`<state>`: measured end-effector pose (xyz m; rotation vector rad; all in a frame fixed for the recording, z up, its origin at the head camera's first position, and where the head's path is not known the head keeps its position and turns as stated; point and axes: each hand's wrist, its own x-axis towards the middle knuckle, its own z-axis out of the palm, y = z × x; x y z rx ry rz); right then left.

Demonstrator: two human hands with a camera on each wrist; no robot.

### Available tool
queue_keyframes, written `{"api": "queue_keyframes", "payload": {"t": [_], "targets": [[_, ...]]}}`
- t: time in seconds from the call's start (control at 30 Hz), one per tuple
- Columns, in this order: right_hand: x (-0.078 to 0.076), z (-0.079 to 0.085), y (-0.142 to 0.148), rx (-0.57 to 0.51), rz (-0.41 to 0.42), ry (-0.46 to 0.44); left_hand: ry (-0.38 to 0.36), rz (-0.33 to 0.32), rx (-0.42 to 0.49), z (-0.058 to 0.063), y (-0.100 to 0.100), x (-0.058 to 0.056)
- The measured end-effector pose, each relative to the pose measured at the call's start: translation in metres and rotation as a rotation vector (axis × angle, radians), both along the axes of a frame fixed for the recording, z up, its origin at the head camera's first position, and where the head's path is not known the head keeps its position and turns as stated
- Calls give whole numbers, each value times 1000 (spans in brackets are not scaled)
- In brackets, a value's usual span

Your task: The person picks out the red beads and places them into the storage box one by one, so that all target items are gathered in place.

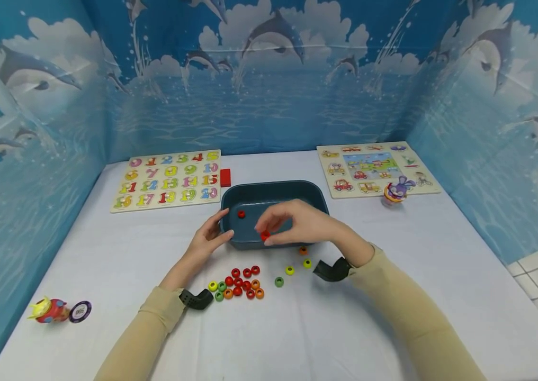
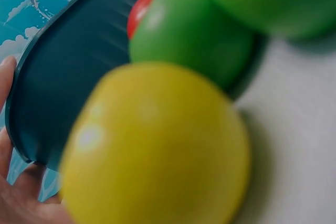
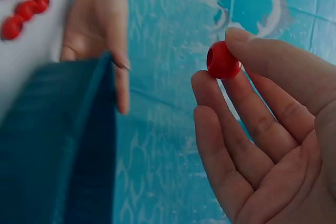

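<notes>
And there it was, one red bead [image 3: 223, 64], pinched by the right grip [image 1: 299, 222] between thumb and fingertips! Round and glossy it looked, a dark hole showing in its side. It hung at the near side of the dark blue-green tray [image 1: 248, 244], apart from the wall. The left grip [image 1: 204, 242] held the tray's left end, thumb by the near corner, fingers at the rim. Inside, toward the left, lay a second red bead [image 1: 241, 214], just the one.

Out on the white desk [image 1: 326, 323], four strays near the tray: one orange bead [image 1: 303, 250], two yellow beads [image 1: 289, 270], one green bead [image 1: 279, 282]. To their left, a crowded cluster [image 1: 247, 286] of fourteen: eight red, three orange, two green, one yellow! Farther back stood two boards, the number board [image 1: 166, 180] left, the picture board [image 1: 378, 168] right, and behind them the dolphin curtain [image 1: 269, 100].
</notes>
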<state>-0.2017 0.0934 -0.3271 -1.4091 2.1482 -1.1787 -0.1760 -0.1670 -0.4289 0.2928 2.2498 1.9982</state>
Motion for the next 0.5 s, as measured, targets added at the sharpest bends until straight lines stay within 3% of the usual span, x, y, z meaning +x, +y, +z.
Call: {"api": "queue_keyframes", "payload": {"t": [0.1,0.2,0.37,0.5], "targets": [[-21,13,-5,-24,-50,-49,-8,-1,2,1,1,0],[-47,13,-15,-40,-113,-109,-9,-5,3,0,1,0],[-87,-10,-31,-34,-171,-180,-10,-4,13,-1,-1,0],[-109,-31,-38,21,-177,-243,-9,-6,14,0,0,0]]}}
